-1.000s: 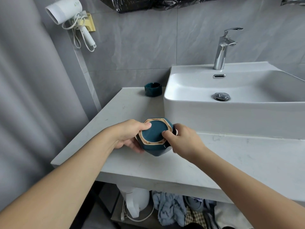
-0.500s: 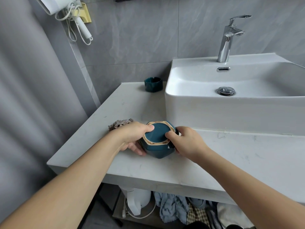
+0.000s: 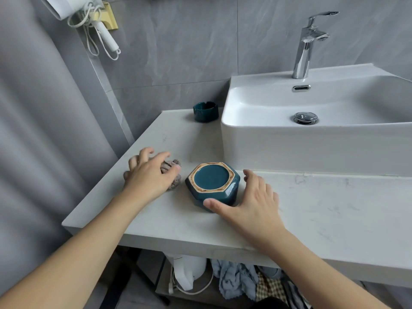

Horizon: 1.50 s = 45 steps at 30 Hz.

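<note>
- Teal ashtray [image 3: 213,182]: hexagonal, glazed ceramic, sitting upside down on the countertop [image 3: 334,208], just in front of the basin's left corner. Its unglazed tan foot ring faces up around a glazed teal disc.
- Handling, judged: thick-walled ceramic, so stiff, fairly heavy and brittle. It would chip if it knocked the stone edge or the basin. The side walls are glossy and probably slick, more so if wet. The bare foot ring is the only rough, grippy surface.
- Best hold, judged: across two opposite flat walls, thumb on one and fingers on the other, low near the counter. Lift it straight up before turning it over.
- Right hand [image 3: 252,201]: open and relaxed, spanning the piece. The thumb lies against the near wall and the fingers reach round the right side. Fingertip contact on the far wall cannot be told.
- Left hand [image 3: 149,175]: fingers spread, palm over the scrub pad [image 3: 175,181], thumb tip on its top. Not clamped round it as far as can be seen.
- Scrub pad: grey, crumpled, soft and light, lying just left of the teal ashtray and close to touching it.
- Basin [image 3: 312,148]: white, hard, right behind the work.
- Second ashtray [image 3: 205,111]: same teal, upright, at the back of the counter beside the basin, well apart.
- Tap [image 3: 305,45] above the basin, hair dryer [image 3: 66,5] on the wall at upper left.
</note>
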Motion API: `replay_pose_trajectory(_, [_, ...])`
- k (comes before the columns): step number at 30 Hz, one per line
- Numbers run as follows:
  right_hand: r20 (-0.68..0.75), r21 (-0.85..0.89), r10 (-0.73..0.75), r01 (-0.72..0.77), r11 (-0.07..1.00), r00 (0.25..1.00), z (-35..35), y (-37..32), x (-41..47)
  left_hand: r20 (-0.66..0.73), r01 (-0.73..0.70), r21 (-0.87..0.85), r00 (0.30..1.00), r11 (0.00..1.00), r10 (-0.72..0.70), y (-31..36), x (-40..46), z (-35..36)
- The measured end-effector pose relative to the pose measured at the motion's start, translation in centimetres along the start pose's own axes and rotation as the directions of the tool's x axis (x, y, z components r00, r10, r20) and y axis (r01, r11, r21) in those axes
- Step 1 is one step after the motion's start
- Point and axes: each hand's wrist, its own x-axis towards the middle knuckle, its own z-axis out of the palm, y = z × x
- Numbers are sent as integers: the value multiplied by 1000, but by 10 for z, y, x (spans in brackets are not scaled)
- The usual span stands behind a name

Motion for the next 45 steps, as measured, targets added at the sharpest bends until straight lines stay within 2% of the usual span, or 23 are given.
replay_pose_trajectory(2, [24, -45, -5, 6, 999, 1000, 5, -2, 3, 126, 6, 3, 992, 1000, -6, -4, 5, 16])
replay_pose_trajectory(3, [32, -55, -8, 10, 998, 999, 6, -3, 5, 136, -11, -17, 991, 1000, 13, -5, 9, 22])
replay_pose_trajectory(6, [45, -47, -1, 3, 999, 999, 6, -5, 8, 53, -121, -104, 991, 987, 127, -10, 17, 30])
replay_pose_trajectory(8, [26, -20, -14, 15, 1000, 1000, 9, -7, 7, 46, -103, -274, 992, 956, 120, -7, 23, 21])
replay_pose_trajectory(10, [-1, -4, -19, 19, 1000, 1000, 13, -11, 5, 17, -53, -508, 997, 860, 71, 4, 30, 4])
replay_pose_trajectory(12, [-21, -3, -13, 13, 1000, 1000, 17, -13, 4, -106, -187, -611, 982, 769, 155, 18, 38, -14])
replay_pose_trajectory(14, [-25, -8, -9, 9, 1000, 1000, 18, -14, 5, -113, -322, -618, 939, 718, 324, 34, 39, -24])
replay_pose_trajectory(16, [-30, -6, -12, 12, 1000, 999, 18, -14, 7, 9, -347, -606, 897, 716, 442, 46, 32, -21])
replay_pose_trajectory(18, [-34, 7, -19, 20, 1000, 999, 18, -14, 8, 95, -366, -551, 865, 750, 492, 53, 25, -7])
replay_pose_trajectory(22, [-49, 1, -39, 39, 999, 998, 19, -13, 9, 66, -366, -535, 880, 761, 470, 52, 22, 14])
replay_pose_trajectory(26, [-73, -3, -54, 54, 999, 996, 21, -11, 9, 100, -246, -653, 909, 716, 404, 51, 24, 16])
replay_pose_trajectory(31, [-77, 22, -49, 51, 998, 996, 20, -11, 10, 106, -175, -715, 930, 677, 352, 53, 17, 17])
replay_pose_trajectory(36, [-73, 25, -47, 49, 998, 996, 19, -11, 8, 134, -137, -695, 940, 706, 314, 45, 10, 14])
replay_pose_trajectory(40, [-80, 24, -49, 51, 998, 996, 19, -11, 8, 98, -239, -570, 930, 786, 354, 36, 0, 12])
replay_pose_trajectory(45, [-78, 28, -45, 47, 998, 996, 19, -11, 8, 57, -363, -463, 898, 809, 436, 23, -20, 11])
